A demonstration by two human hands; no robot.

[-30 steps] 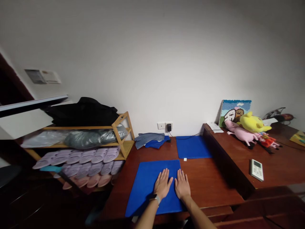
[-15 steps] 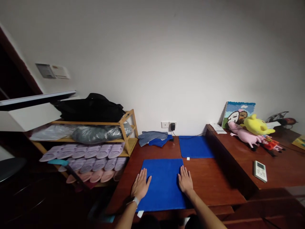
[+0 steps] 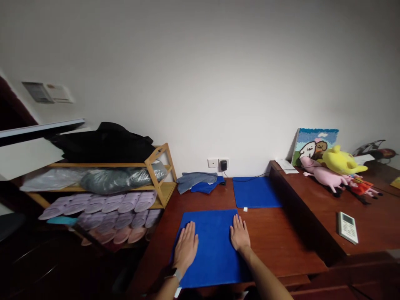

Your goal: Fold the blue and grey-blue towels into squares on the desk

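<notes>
A blue cloth lies spread flat on the brown wooden table, its near edge close to the table's front. My left hand rests palm down along the cloth's left side, fingers stretched forward and holding nothing. On the opposite side, my right hand lies flat over the cloth's right edge, fingers extended. Farther back is a second blue cloth, also flat, with a small white tag at its front edge. Left of it sit a crumpled grey cloth and a crumpled blue cloth.
On the left stands a wooden rack with slippers and a black bag. The higher surface at right holds plush toys, a picture and a white remote. A black plug sits in the wall socket.
My left hand has shifted inward onto the cloth, its thumb closer to the other fingers. My right hand stays flat at the right edge. The view has turned slightly.
</notes>
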